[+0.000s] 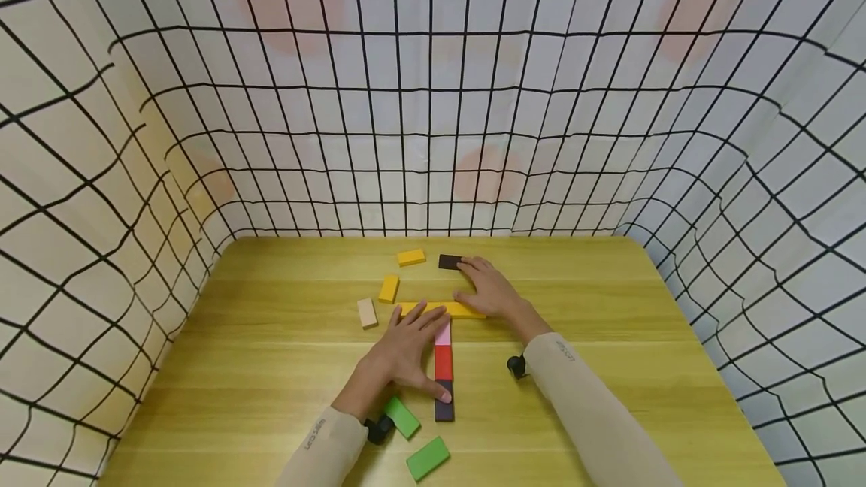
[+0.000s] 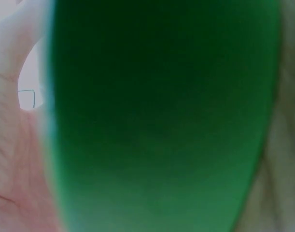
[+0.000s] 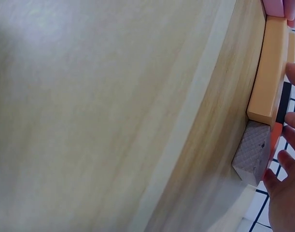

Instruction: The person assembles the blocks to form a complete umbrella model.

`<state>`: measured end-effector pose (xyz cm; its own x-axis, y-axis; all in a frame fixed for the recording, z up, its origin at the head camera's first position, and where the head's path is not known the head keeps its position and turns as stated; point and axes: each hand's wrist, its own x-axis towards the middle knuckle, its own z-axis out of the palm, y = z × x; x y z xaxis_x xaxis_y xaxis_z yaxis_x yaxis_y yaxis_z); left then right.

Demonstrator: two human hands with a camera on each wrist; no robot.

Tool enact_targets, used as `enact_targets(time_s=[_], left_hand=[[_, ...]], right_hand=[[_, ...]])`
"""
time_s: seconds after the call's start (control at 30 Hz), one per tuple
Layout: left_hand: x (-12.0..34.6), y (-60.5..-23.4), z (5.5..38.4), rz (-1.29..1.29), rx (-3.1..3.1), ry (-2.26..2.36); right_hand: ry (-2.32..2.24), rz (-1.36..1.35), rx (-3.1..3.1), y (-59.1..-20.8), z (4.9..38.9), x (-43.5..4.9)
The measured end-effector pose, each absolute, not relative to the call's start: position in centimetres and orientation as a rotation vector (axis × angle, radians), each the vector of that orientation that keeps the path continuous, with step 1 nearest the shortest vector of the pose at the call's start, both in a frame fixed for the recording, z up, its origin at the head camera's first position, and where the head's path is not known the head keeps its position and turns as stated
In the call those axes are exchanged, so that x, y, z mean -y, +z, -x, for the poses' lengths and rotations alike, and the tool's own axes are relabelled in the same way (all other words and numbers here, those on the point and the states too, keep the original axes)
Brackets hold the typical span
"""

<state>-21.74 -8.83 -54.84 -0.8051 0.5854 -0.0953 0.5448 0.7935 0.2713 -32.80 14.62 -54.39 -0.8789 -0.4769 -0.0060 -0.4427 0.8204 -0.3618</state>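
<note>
My left hand (image 1: 406,352) spreads its fingers over a line of blocks. Its fingertips rest by a pink block (image 1: 443,333) and a yellow row (image 1: 467,311); its thumb touches the dark block (image 1: 443,410) at the near end, and a red block (image 1: 443,361) lies between. Farther back, my right hand (image 1: 496,291) reaches out with its fingertips at a black block (image 1: 449,261), its thumb beside the yellow row. In the left wrist view, a blurred green block (image 2: 161,121) fills the middle. Fingers (image 3: 287,188) show beside several blocks in the right wrist view.
Two loose yellow blocks (image 1: 389,288) and a beige block (image 1: 367,313) lie on the left of the row. Two green blocks (image 1: 428,459) sit near the left wrist. Black netting (image 1: 433,134) over white walls encloses the wooden table (image 1: 609,367) at the back and sides.
</note>
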Motion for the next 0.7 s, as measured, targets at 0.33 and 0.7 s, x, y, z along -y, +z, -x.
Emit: enact_targets(time_s=[0.33, 0.7], left_hand=[[8.77, -54.71, 21.92, -0.88, -2.798, 0.349], [8.78, -54.83, 21.84, -0.882, -2.798, 0.361]], right_hand=[[-0.556, 0.75, -2.899, -53.78, 33.02, -14.66], [-0.552, 0.758, -2.895, -54.02, 33.06, -14.81]])
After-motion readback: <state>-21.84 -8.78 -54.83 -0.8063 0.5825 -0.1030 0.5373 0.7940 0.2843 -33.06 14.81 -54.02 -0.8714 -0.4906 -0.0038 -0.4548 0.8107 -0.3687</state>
